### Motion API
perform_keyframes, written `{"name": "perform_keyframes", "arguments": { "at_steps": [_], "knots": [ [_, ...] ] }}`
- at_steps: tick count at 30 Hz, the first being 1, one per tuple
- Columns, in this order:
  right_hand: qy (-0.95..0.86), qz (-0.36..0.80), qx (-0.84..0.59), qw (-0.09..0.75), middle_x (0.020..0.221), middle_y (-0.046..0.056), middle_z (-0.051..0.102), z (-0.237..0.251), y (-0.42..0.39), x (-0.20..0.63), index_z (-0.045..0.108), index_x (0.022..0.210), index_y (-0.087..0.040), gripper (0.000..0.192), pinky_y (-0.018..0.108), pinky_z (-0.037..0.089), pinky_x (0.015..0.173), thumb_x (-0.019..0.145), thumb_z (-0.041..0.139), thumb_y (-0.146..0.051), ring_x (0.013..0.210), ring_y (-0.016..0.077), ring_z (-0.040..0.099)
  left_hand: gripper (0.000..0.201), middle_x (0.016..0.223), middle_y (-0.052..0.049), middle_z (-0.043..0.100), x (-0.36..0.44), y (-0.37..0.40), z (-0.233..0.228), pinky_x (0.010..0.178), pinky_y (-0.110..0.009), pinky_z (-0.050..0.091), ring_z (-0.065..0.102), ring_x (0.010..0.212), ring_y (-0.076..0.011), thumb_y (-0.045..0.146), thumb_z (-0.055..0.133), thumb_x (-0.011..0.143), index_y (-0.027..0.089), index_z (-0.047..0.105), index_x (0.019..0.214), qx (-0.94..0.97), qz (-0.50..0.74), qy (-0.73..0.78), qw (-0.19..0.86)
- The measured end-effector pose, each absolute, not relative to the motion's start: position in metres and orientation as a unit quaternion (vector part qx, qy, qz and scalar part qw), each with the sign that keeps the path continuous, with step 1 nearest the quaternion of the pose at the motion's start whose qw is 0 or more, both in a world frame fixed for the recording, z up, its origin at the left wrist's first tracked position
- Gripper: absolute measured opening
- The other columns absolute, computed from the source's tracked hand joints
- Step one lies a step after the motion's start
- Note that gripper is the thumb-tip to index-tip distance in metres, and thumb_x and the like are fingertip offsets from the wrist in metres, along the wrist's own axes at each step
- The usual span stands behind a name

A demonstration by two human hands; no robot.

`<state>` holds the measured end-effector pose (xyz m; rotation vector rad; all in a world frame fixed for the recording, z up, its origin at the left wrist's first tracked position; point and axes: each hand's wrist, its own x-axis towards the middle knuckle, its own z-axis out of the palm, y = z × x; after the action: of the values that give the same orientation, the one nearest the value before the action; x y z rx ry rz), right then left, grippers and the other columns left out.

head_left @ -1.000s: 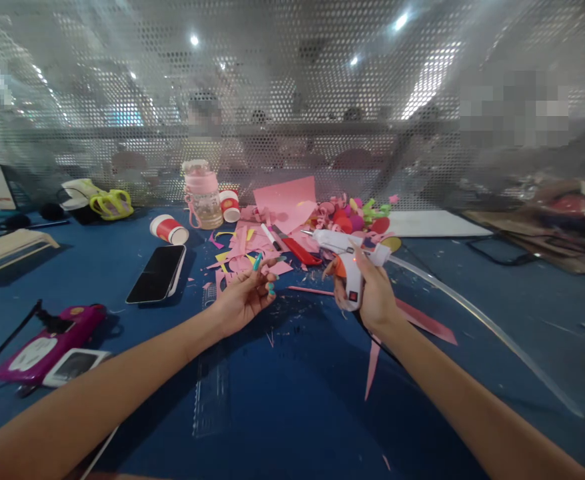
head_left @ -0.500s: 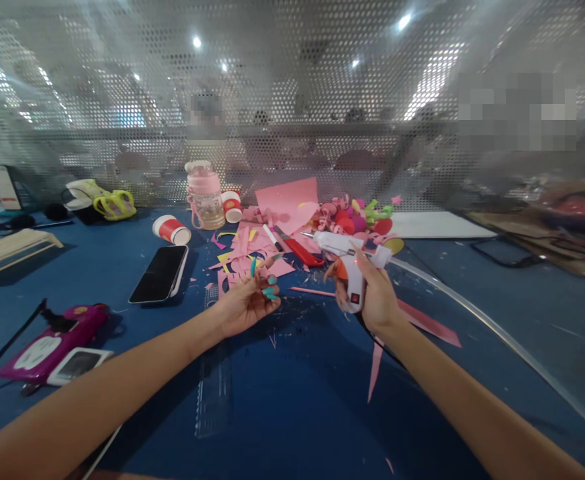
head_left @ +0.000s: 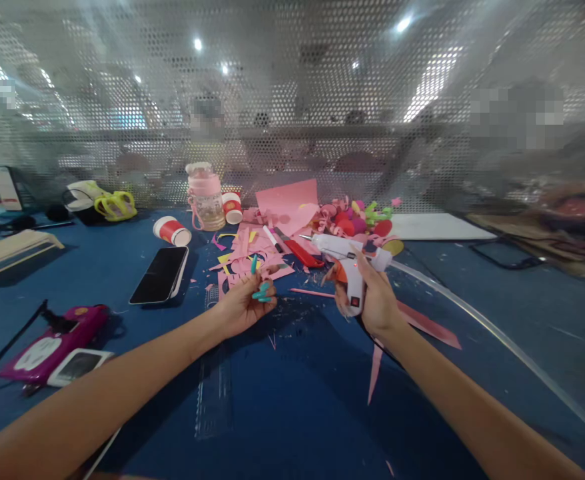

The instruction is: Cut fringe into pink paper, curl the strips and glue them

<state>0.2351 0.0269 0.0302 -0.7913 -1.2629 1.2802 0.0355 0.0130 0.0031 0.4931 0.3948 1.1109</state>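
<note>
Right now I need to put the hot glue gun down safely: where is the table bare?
Bare blue table lies right of the right hand, past the clear glue stick, and near you beside the ruler. Crowded: the paper scraps ahead, and the phone on the left.

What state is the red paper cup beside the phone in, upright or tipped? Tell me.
Tipped. The red paper cup lies on its side on the blue table, its white rim facing right toward the pink bottle, just behind the phone.
</note>
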Motion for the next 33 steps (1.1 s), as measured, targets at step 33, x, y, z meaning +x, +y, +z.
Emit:
{"name": "perform_keyframes", "arguments": {
  "at_steps": [33],
  "knots": [
    [-0.598, 0.518, -0.344, 0.507, 0.036, -0.006, 0.046, 0.029, 0.015, 0.229, 0.059, 0.082, -0.015, 0.041, 0.018, 0.035, 0.025, 0.076, 0.048, -0.054, 0.027, 0.0078, 0.042, 0.024, 0.08, -0.003, 0.062, 0.03, 0.024, -0.01, 0.064, -0.025, 0.046, 0.056, 0.067, -0.0109, 0.028, 0.066, 0.067, 0.017, 0.065, 0.087, 0.496, 0.626, 0.425, 0.427]
  ]
}}
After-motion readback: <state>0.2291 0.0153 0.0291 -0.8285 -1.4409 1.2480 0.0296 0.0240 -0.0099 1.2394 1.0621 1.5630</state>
